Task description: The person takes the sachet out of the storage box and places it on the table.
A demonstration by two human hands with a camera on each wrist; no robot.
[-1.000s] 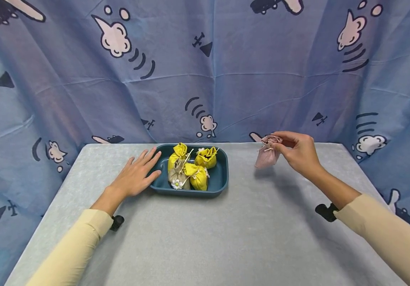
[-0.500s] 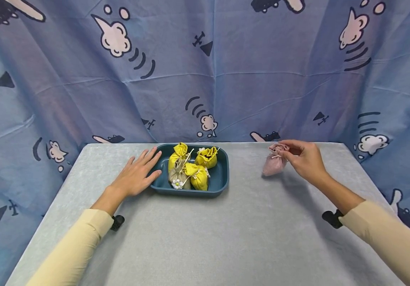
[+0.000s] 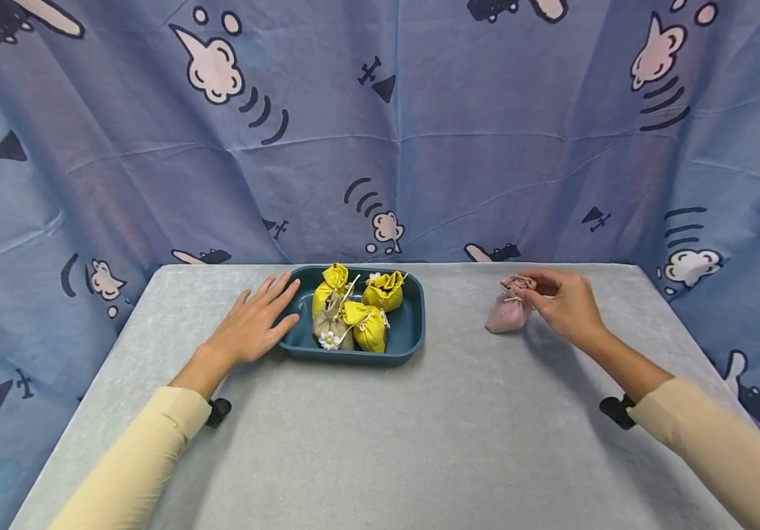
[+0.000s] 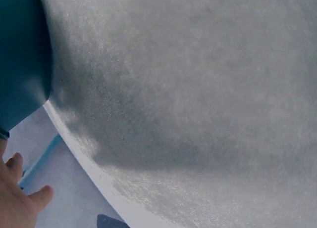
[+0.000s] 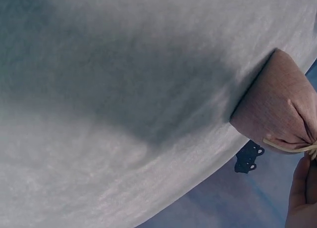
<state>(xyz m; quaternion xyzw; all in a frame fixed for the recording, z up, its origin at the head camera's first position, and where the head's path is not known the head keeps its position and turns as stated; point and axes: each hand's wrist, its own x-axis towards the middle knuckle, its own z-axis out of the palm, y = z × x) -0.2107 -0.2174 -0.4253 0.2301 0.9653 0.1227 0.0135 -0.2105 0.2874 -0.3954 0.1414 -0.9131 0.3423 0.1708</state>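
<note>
My right hand [image 3: 563, 303] pinches the gathered neck of a small pink drawstring pouch [image 3: 508, 315]. In the right wrist view the base of the pink pouch [image 5: 280, 102] meets the grey tabletop, and a pale cord rings its neck. My left hand [image 3: 252, 322] lies with fingers spread at the left rim of a dark teal tray [image 3: 407, 335]. Inside the tray sit several yellow pouches [image 3: 369, 331] and a beige pouch [image 3: 330, 324] with a white flower on it. The left wrist view catches the tray's outer wall [image 4: 22, 55] and a few fingers.
A grey-white table [image 3: 380, 442] spreads under both arms. Behind its far edge hangs a blue curtain [image 3: 459, 184] printed with cartoon shapes. The tray stands near that far edge, left of the pink pouch.
My right hand has lowered the pink pouch to the tabletop, shifting it slightly right and nearer. The left hand and the tray have stayed in place.
</note>
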